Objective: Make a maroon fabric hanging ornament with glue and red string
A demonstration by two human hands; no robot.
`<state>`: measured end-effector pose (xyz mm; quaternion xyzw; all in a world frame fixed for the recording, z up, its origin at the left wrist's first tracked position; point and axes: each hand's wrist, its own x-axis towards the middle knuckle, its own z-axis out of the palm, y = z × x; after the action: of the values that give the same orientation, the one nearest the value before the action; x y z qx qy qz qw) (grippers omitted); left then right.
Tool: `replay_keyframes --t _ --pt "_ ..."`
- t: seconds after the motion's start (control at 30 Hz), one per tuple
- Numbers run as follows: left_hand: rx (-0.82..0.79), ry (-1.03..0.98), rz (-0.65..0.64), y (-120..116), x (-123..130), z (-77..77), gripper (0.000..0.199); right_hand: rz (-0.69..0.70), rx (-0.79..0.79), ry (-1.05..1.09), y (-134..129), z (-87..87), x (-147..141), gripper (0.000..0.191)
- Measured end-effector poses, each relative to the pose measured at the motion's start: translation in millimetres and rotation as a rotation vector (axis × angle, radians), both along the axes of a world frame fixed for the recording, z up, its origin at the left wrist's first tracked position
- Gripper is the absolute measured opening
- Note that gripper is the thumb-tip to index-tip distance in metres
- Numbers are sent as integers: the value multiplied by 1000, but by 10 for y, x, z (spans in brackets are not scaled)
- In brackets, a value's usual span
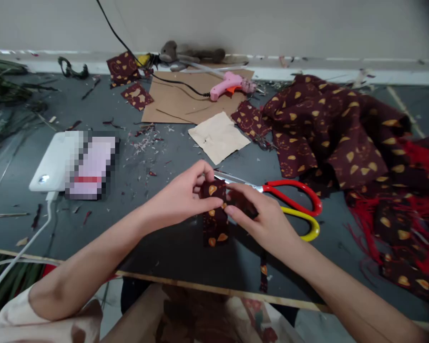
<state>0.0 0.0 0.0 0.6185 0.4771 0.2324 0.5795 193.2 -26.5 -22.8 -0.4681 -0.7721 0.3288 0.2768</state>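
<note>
The left hand (195, 193) pinches a dark red cloth strip with yellow shapes (214, 233). Its thumb is on the front and its other fingers curl behind. The right hand (262, 212) has its thumb and pointing finger at the strip's right edge; I cannot tell if they squeeze it. The strip is over the grey flat table (157, 255), and its bottom end is back from the pale wooden front edge (207, 286). I cannot tell if that end touches the table.

Big metal scissors with one red and one yellow handle (309, 190) lie close behind the hands, so room is tight there. The right hand hides part of the yellow handle. A cream, four-sided flat piece (219, 138) is near, past the scissors. A big crumpled dark red cloth (325, 124) fills the right side. On the left, a gap of table lies between the left hand and the pinkish phone (93, 166).
</note>
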Motion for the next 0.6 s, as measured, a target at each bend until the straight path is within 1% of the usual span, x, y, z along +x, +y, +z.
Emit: replay_keyframes --t 0.07,0.13,0.2,0.27,0.33,0.4,0.5,0.53,0.57,0.6 --pt "-41 -235 90 -22 65 -5 30 30 -228 148 -23 16 -19 18" --pt "-37 -347 97 -53 123 -66 27 56 -393 252 -43 13 -40 25" --pt "-69 -380 31 -84 155 -154 25 80 -471 293 -56 -14 -50 29" --pt "-156 -388 -8 -106 154 -234 36 104 -515 291 -58 -52 -49 32" --pt "-227 -354 4 -126 134 -284 47 107 -547 281 -52 -82 -41 34" --pt "-232 -307 -15 -157 112 -301 51 101 -580 302 -44 -91 -32 33" --pt "-118 -288 -134 -179 93 -272 48 103 -672 400 -37 -77 -15 30" --pt "-48 -300 -139 -145 93 -249 52 83 -697 449 -36 -74 -8 30" --pt "34 -304 -110 -71 96 -222 56 43 -704 505 -34 -73 1 29" --pt "133 -306 -36 55 105 -191 62 -20 -695 563 -32 -78 10 29"
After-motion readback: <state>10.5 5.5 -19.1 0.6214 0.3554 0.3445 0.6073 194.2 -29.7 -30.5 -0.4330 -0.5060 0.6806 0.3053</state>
